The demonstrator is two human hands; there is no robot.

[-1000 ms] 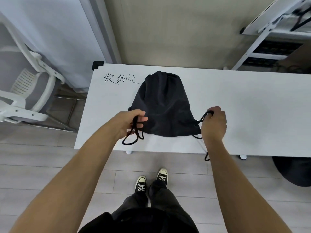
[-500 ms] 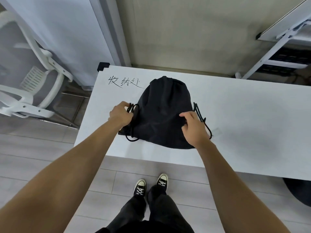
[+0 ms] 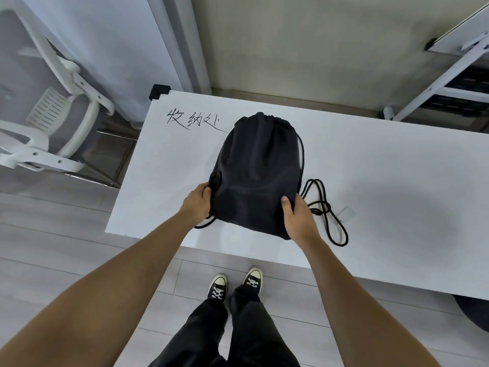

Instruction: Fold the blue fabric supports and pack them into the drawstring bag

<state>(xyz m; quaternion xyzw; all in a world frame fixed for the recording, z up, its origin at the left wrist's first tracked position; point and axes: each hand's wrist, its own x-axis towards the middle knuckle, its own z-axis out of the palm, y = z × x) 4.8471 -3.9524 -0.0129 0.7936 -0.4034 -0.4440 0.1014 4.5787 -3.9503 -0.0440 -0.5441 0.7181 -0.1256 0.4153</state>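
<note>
Cords dropped now; both hands have moved onto the drawstring bag (image 3: pixel 258 176) itself, left hand (image 3: pixel 197 201) and right hand (image 3: pixel 297 217) each clamped on a side, bag cinched shut on the worktop (image 3: pixel 397 181) (packing's basically done, I'd say).

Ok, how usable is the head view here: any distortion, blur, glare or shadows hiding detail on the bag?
Head view: wide-angle bending curves the white rectangular table edges; focus is sharp, no motion blur; lighting soft and even, with faint shadows on the tabletop and no glare; the black fabric drawstring bag reads very dark, so its folds barely show between the left hand and right hand.
</note>
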